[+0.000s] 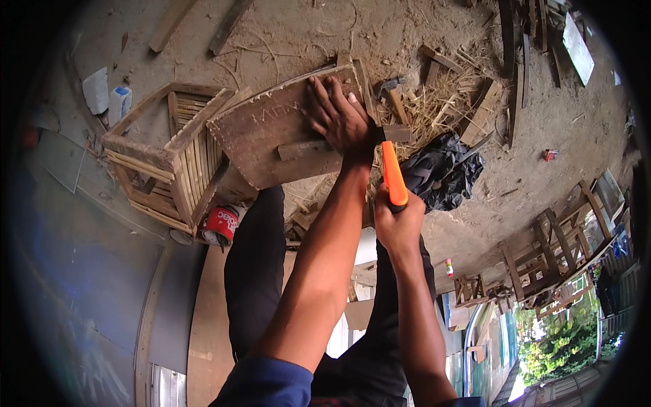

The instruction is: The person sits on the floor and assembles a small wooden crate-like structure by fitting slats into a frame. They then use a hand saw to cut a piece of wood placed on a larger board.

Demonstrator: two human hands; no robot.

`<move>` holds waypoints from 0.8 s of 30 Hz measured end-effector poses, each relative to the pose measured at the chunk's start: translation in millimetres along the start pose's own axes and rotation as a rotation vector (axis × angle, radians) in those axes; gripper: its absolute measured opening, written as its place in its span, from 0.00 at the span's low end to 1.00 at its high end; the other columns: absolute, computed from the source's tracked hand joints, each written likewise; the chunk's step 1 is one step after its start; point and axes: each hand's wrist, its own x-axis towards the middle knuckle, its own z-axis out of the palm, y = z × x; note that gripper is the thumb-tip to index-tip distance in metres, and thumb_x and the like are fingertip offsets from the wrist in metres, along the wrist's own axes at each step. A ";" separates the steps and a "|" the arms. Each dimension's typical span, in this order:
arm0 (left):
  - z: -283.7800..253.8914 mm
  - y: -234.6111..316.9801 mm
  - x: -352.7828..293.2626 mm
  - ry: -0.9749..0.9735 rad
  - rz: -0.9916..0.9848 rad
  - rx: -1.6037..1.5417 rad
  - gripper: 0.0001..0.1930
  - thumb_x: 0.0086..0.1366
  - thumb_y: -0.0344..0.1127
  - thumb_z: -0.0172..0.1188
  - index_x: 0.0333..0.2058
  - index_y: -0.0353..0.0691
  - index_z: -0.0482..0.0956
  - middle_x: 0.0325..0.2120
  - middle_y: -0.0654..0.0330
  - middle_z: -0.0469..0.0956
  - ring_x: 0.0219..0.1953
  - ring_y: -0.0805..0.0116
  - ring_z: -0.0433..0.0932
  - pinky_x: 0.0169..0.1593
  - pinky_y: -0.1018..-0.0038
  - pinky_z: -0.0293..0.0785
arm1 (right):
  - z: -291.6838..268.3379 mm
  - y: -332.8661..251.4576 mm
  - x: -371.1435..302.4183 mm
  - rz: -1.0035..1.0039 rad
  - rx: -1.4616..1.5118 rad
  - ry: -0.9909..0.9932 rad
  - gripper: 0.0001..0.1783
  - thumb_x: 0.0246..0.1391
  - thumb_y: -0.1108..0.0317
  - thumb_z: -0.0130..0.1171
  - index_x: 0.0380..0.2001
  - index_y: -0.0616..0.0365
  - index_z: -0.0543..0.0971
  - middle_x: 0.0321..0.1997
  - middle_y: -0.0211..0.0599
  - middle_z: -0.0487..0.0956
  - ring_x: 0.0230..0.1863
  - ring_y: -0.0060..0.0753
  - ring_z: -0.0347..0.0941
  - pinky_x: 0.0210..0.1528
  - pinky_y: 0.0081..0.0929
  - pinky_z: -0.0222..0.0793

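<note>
My left hand (pixel 337 119) lies flat on a worn brown wooden board (pixel 261 125), fingers stretched out. Beneath its wrist a short wooden stick (pixel 302 150) crosses the board, and the stick's end (pixel 400 133) juts past the right edge. My right hand (pixel 399 220) is closed round the orange handle of a handsaw (pixel 392 178), close to that end. The saw is seen nearly edge-on, so its blade is mostly hidden. Just beyond, a hammer (pixel 397 103) rests by the board's edge.
A slatted wooden frame (pixel 173 159) stands left of the board, with a red can (pixel 220 224) near it. A black plastic bag (pixel 444 169) lies right of the saw. Straw-like shavings (pixel 437 102) and wood offcuts (pixel 483 112) litter the ground. Wooden frames (pixel 553 247) stand farther right.
</note>
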 end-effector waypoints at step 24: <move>5.9 -10.3 -0.7 0.106 0.079 0.057 0.24 0.73 0.39 0.48 0.64 0.40 0.63 0.71 0.44 0.54 0.73 0.44 0.52 0.71 0.38 0.42 | -77.1 -2.1 -168.8 0.037 -0.044 -0.080 0.05 0.46 0.75 0.58 0.28 0.62 0.79 0.20 0.44 0.77 0.22 0.43 0.79 0.29 0.33 0.74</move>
